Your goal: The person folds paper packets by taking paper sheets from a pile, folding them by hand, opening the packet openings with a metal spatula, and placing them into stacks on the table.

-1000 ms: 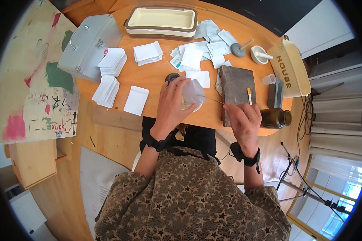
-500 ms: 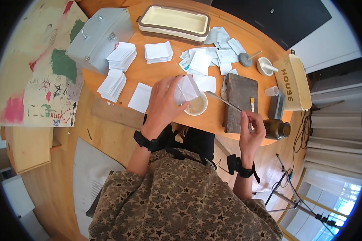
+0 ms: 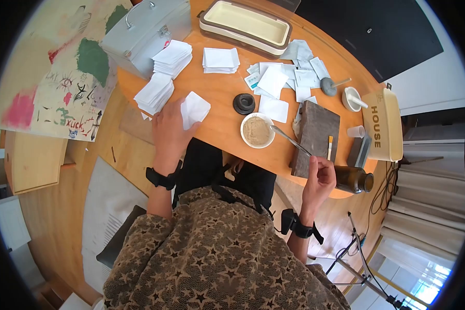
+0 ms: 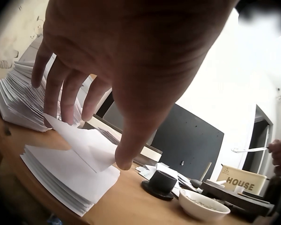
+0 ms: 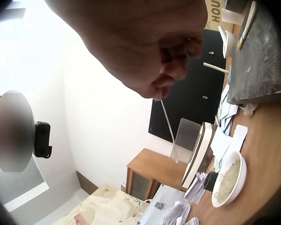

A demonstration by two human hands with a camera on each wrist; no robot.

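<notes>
My left hand (image 3: pixel 169 137) is at the front left of the table, its thumb and fingers spanning a white paper packet (image 4: pixel 91 147). The packet bows upward between them, right over a small stack of similar packets (image 4: pixel 61 183). My right hand (image 3: pixel 318 185) pinches a slender metal spatula (image 3: pixel 293 140) by its end, its tip pointing toward the bowl's right rim in the head view. The white bowl (image 3: pixel 243 135) contains beige powder. Behind it sits a black hat-shaped stopper (image 3: pixel 244 103).
Folded paper stacks (image 3: pixel 154 94) stand near a silver case (image 3: pixel 139 41). Sachets (image 3: pixel 274 80) lie scattered behind the bowl. To the right are a dark slab (image 3: pixel 318 129) with a brush (image 3: pixel 329 147), a brown glass jar (image 3: pixel 352 179), a mortar (image 3: pixel 350 101) and a HOUSE box (image 3: pixel 382 126).
My left hand has moved left with the packet, from over the bowl to the small stack, uncovering bowl and stopper. The spatula in my right hand swung round toward the bowl.
</notes>
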